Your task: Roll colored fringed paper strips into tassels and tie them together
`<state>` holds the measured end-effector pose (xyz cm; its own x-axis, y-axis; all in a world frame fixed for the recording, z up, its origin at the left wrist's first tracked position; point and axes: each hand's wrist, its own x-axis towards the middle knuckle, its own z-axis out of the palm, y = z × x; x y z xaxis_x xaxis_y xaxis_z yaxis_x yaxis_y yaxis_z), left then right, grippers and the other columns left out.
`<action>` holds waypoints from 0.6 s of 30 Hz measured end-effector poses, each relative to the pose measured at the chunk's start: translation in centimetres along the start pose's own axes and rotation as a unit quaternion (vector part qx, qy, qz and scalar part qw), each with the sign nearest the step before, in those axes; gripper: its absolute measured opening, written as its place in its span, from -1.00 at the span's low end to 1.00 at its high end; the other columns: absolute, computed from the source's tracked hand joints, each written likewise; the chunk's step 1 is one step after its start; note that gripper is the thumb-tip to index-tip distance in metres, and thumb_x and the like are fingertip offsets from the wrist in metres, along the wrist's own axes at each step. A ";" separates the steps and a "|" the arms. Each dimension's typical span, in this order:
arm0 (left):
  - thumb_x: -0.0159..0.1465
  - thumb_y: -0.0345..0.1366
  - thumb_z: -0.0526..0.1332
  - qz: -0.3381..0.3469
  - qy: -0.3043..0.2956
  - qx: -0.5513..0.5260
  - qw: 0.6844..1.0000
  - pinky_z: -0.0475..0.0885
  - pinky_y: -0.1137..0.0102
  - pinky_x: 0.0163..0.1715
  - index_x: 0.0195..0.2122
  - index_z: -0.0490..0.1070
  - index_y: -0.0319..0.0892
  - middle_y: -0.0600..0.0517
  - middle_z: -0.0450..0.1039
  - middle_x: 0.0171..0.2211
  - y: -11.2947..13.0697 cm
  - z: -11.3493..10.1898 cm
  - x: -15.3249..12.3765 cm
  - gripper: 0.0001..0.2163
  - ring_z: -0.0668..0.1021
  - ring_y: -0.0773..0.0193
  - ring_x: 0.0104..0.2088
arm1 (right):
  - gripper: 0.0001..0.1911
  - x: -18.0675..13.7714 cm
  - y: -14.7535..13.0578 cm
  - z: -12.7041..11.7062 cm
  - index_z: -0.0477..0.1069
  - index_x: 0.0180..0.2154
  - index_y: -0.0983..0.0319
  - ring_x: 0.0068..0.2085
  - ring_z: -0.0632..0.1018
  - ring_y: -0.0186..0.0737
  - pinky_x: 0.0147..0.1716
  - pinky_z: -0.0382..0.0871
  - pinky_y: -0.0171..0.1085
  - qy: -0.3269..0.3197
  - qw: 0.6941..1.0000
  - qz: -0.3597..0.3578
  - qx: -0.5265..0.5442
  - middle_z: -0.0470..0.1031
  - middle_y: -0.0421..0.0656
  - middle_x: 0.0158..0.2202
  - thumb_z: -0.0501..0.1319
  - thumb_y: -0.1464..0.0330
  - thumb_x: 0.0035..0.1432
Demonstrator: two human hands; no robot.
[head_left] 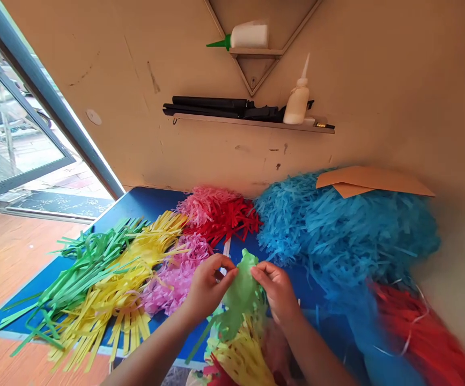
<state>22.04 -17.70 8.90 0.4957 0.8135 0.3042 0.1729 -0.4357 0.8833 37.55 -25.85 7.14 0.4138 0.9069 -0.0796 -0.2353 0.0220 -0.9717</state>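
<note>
A piece of light green fringed tissue paper [240, 292] hangs between my hands, with cut strips at its lower end. My left hand [212, 281] pinches its left edge between thumb and forefinger. On the opposite edge, the thumb and fingertips of my right hand [274, 284] are closed on the same paper. Below it is a bunch of yellow tissue fringe [242, 354], with some red fringe [218, 372] beside it at the bottom of the view. What the lower fringe is fixed to cannot be made out.
Green [91, 268], yellow [131, 279], purple [178, 273], pink [208, 203] and red strips [236, 220] cover the left of the blue table [144, 201]. Blue fringe [348, 230] heaps up right, under orange paper [373, 179]. Glue bottles [296, 104] stand on wall shelves; a doorway opens left.
</note>
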 end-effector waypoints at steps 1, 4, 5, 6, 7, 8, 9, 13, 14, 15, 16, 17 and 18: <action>0.20 -0.16 0.24 -0.022 0.026 -0.007 0.999 0.35 0.45 -0.59 -0.44 0.43 -0.08 0.05 0.46 -0.49 -0.4 -0.2 -0.2 -0.86 0.48 0.31 -0.53 | -0.59 0.0 0.2 -0.3 0.40 -0.57 0.24 -0.52 0.24 -0.35 -0.50 0.13 -0.35 0.020 1.000 0.004 0.013 0.28 -0.30 -0.60 0.44 0.06 -0.09; 0.17 -0.08 0.21 -0.077 0.129 0.009 0.989 0.31 0.48 -0.64 -0.46 0.38 -0.11 0.09 0.39 -0.56 -2.5 -1.6 -1.2 -0.78 0.41 0.35 -0.60 | -0.65 -0.1 1.0 -1.9 0.45 -0.51 0.23 -0.50 0.36 -0.31 -0.48 0.25 -0.35 0.099 0.990 0.044 0.094 0.38 -0.28 -0.56 0.49 0.15 -0.19; 0.16 -0.06 0.19 -0.089 0.165 0.027 0.982 0.31 0.48 -0.63 -0.47 0.36 -0.12 0.09 0.38 -0.57 -3.3 -2.5 -1.6 -0.76 0.41 0.35 -0.60 | -0.67 0.0 1.3 -2.7 0.47 -0.49 0.22 -0.48 0.41 -0.28 -0.48 0.29 -0.34 0.125 0.982 0.063 0.124 0.42 -0.27 -0.54 0.50 0.18 -0.23; 0.16 -0.04 0.17 -0.100 0.197 0.048 0.974 0.33 0.48 -0.62 -0.48 0.35 -0.13 0.10 0.37 -0.57 -4.2 -3.6 -2.1 -0.74 0.42 0.35 -0.59 | -0.68 0.0 1.6 -3.7 0.48 -0.47 0.20 -0.47 0.45 -0.25 -0.48 0.33 -0.33 0.147 0.975 0.080 0.150 0.46 -0.26 -0.51 0.50 0.22 -0.26; 0.15 -0.02 0.15 -0.113 0.227 0.070 0.965 0.36 0.47 -0.60 -0.49 0.33 -0.13 0.09 0.38 -0.58 -5.1 -5.1 -2.5 -0.72 0.43 0.34 -0.58 | -0.69 0.1 2.0 -4.8 0.48 -0.46 0.19 -0.45 0.48 -0.22 -0.48 0.36 -0.31 0.159 0.969 0.093 0.166 0.49 -0.26 -0.49 0.49 0.24 -0.28; 0.14 0.00 0.13 -0.127 0.258 0.095 0.953 0.37 0.46 -0.59 -0.49 0.33 -0.14 0.09 0.38 -0.58 -6.0 -6.9 -3.0 -0.71 0.45 0.32 -0.58 | -0.69 0.1 2.4 -6.1 0.47 -0.46 0.17 -0.44 0.51 -0.18 -0.48 0.39 -0.28 0.166 0.965 0.104 0.175 0.51 -0.25 -0.48 0.48 0.24 -0.29; 0.13 0.01 0.13 -0.142 0.291 0.124 0.938 0.39 0.44 -0.57 -0.49 0.33 -0.14 0.09 0.39 -0.59 -6.7 -9.0 -3.3 -0.70 0.46 0.31 -0.57 | -0.70 0.1 2.8 -7.6 0.47 -0.46 0.16 -0.44 0.53 -0.14 -0.48 0.42 -0.24 0.180 0.960 0.116 0.180 0.53 -0.24 -0.48 0.46 0.24 -0.31; 0.05 -0.02 0.12 -0.199 0.432 0.264 0.839 0.47 0.31 -0.40 -0.43 0.35 -0.15 0.05 0.41 -0.53 -7.7 -19.6 -3.5 -0.72 0.51 0.21 -0.48 | -0.76 0.0 4.4 -14.2 0.47 -0.45 0.07 -0.55 0.50 -0.09 -0.66 0.35 -0.18 0.280 0.936 0.153 0.148 0.53 -0.18 -0.52 0.43 0.28 -0.28; 0.04 -0.05 0.11 -0.211 0.458 0.299 0.810 0.48 0.24 -0.32 -0.43 0.34 -0.15 0.05 0.40 -0.53 -7.5 -22.2 -3.2 -0.74 0.52 0.17 -0.44 | -0.76 0.0 4.6 -15.6 0.46 -0.45 0.03 -0.57 0.49 -0.09 -0.69 0.31 -0.19 0.292 0.935 0.144 0.139 0.52 -0.18 -0.52 0.43 0.29 -0.26; 0.02 -0.08 0.11 -0.221 0.479 0.332 0.782 0.47 0.16 -0.22 -0.44 0.32 -0.15 0.05 0.38 -0.51 -7.1 -24.5 -2.8 -0.76 0.54 0.11 -0.38 | -0.76 -0.1 4.7 -16.7 0.45 -0.44 0.00 -0.57 0.48 -0.09 -0.71 0.28 -0.19 0.298 0.936 0.129 0.135 0.52 -0.19 -0.52 0.42 0.31 -0.24; 0.02 -0.10 0.10 -0.227 0.491 0.361 0.759 0.44 0.07 -0.14 -0.43 0.30 -0.14 0.04 0.38 -0.49 -6.8 -26.5 -2.3 -0.78 0.55 0.04 -0.29 | -0.76 -0.3 4.6 -17.5 0.44 -0.44 -0.01 -0.56 0.49 -0.09 -0.72 0.27 -0.19 0.301 0.937 0.115 0.133 0.52 -0.19 -0.52 0.42 0.31 -0.23; 0.04 -0.11 0.07 -0.231 0.497 0.385 0.742 0.40 -0.04 -0.08 -0.44 0.28 -0.14 0.03 0.38 -0.48 -6.6 -28.1 -1.9 -0.80 0.55 -0.03 -0.21 | -0.75 -0.4 4.4 -17.9 0.44 -0.43 0.00 -0.55 0.50 -0.08 -0.71 0.28 -0.20 0.302 0.938 0.103 0.134 0.52 -0.20 -0.51 0.41 0.32 -0.24; 0.05 -0.12 0.04 -0.231 0.499 0.403 0.731 0.35 -0.14 -0.05 -0.46 0.25 -0.13 0.02 0.37 -0.46 -6.6 -29.4 -1.5 -0.81 0.53 -0.11 -0.13 | -0.75 -0.5 3.9 -18.1 0.44 -0.42 0.03 -0.52 0.52 -0.07 -0.67 0.31 -0.19 0.298 0.940 0.091 0.135 0.53 -0.20 -0.49 0.40 0.31 -0.25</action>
<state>-4.86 -4.70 13.11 -0.5733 0.6455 0.5046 0.7709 0.2163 0.5992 52.30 -33.86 -0.67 0.7453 0.5104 -0.4289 -0.5323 0.0683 -0.8438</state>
